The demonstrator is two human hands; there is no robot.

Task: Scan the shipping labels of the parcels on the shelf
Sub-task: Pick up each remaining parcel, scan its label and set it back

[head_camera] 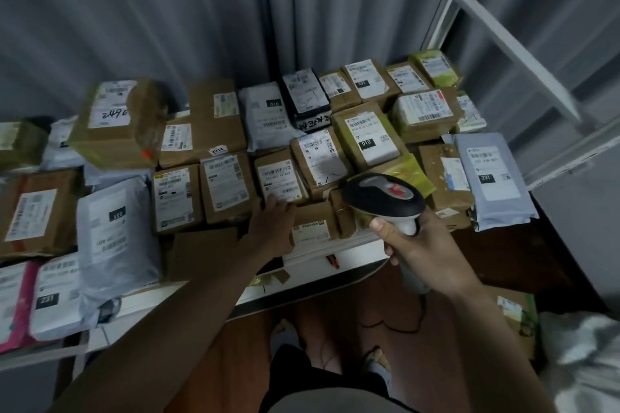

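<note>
brown cardboard boxes and grey plastic mailers crowd the white shelf [335,255], nearly all with their white shipping labels turned up. the right hand [426,245] is clenched around the pale handle of a black-and-grey handheld barcode scanner [382,198], whose head sits above the near-right boxes and points toward the far-left; a red glow shows on its top. the left hand [273,221] reaches in from the near side, fingers fairly straight, resting on the near edge of a small brown cardboard parcel [280,178] at the middle of the shelf; it looks to be pressing or steadying, not gripping. that parcel's label lies just beyond the fingertips, with barcodes near its far and near edges.

the step in hand looks like scanning this middle parcel. to do it well, keep the left fingers off the lower barcode, which they sit very close to, and hold the box flat so the label faces the scanner. swing the scanner head left until its beam would cross one barcode only; neighbouring labels lie touching on both sides, so a wide aim risks reading the wrong parcel. the light is dim, so a steady wrist should help.
</note>
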